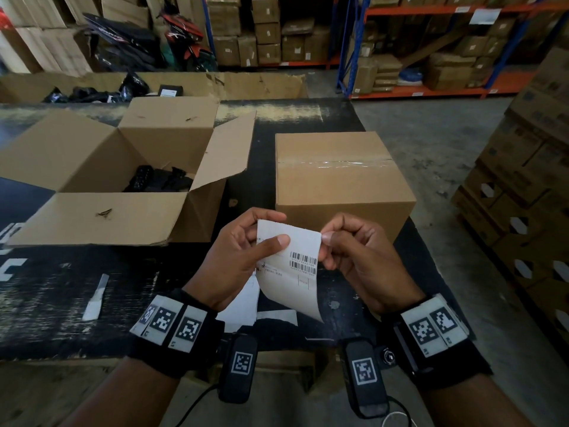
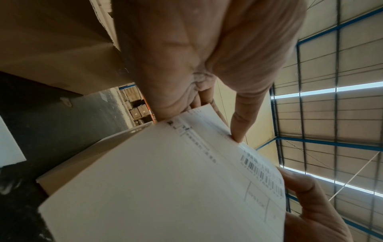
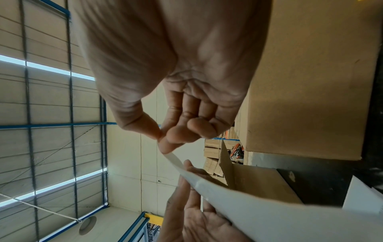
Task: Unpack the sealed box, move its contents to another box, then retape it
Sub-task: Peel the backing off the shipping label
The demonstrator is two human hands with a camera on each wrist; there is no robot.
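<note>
Both hands hold up a white label sheet [image 1: 289,263] printed with barcodes, over the near edge of the black table [image 1: 46,303]. My left hand [image 1: 271,229] pinches its left edge between thumb and fingers. My right hand [image 1: 326,241] pinches the right edge. In the left wrist view the label sheet [image 2: 165,180] fills the frame under my left hand [image 2: 203,121]. The right wrist view shows my right hand [image 3: 163,144] gripping the label sheet [image 3: 269,204] at its corner. The sealed box [image 1: 338,174], taped across its top, stands just beyond the hands. An open box [image 1: 123,167] at left holds black items [image 1: 160,180].
A white cutter [image 1: 97,297] lies on the table at the near left. Loose white papers [image 1: 243,306] lie under the hands. A cardboard bin [image 1: 246,84] with black goods stands behind the table. Stacked cartons [image 1: 523,195] stand on the floor at right, racks at the back.
</note>
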